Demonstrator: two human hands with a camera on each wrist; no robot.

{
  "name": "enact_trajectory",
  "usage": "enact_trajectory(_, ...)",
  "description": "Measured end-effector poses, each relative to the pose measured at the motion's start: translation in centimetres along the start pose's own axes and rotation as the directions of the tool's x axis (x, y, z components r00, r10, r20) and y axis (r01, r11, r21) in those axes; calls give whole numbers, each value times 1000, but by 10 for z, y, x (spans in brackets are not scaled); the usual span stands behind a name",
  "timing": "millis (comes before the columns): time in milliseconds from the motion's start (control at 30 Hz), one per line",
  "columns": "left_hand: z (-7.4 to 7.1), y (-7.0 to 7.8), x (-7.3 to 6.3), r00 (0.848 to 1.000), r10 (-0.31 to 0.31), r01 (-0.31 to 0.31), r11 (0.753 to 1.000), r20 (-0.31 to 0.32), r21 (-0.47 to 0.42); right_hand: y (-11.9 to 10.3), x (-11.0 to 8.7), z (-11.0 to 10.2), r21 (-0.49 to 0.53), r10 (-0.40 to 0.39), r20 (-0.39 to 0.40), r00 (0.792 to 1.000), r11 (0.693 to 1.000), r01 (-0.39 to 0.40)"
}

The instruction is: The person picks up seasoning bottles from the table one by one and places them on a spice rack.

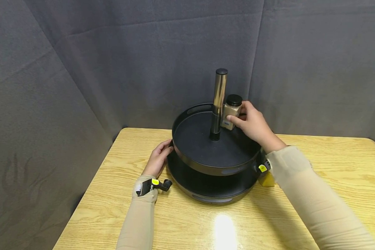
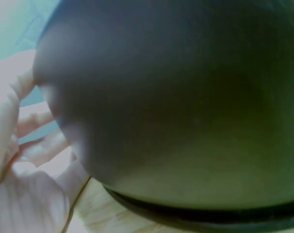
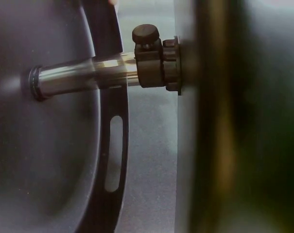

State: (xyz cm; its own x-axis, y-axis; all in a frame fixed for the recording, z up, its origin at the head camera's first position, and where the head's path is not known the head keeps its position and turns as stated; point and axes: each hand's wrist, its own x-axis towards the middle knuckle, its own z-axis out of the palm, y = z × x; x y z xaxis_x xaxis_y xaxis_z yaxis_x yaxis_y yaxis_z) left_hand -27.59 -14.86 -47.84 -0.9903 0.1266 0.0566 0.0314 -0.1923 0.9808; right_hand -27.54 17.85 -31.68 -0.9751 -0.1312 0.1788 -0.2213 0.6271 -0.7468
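A black two-tier round tray stands on the table, its upper tier [image 1: 200,149] above the lower tier [image 1: 206,199]. My right hand [image 1: 254,123] holds a clear square jar [image 1: 230,116] of beige contents with a black lid, thumb on its near side. The jar is upright but slightly tilted, over the upper tier beside the central metal pole [image 1: 219,93]; whether its base touches the tier is unclear. My left hand [image 1: 157,159] touches the tray's left side with fairly straight fingers. The left wrist view shows the tier's dark surface [image 2: 161,97] beside that hand.
A yellow item [image 1: 267,180] stands on the wooden table [image 1: 112,201], right of the tray and partly hidden by my right wrist. Grey curtain [image 1: 162,69] hangs behind. Between the tiers, the right wrist view shows a knobbed collar [image 3: 151,65] on the pole.
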Motion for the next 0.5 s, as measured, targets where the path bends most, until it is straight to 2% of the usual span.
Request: enact_trajectory(500, -3, 1, -1, 1000, -18, 18, 1000, -18, 3, -2, 0, 4, -47, -15, 14, 1000, 999, 16)
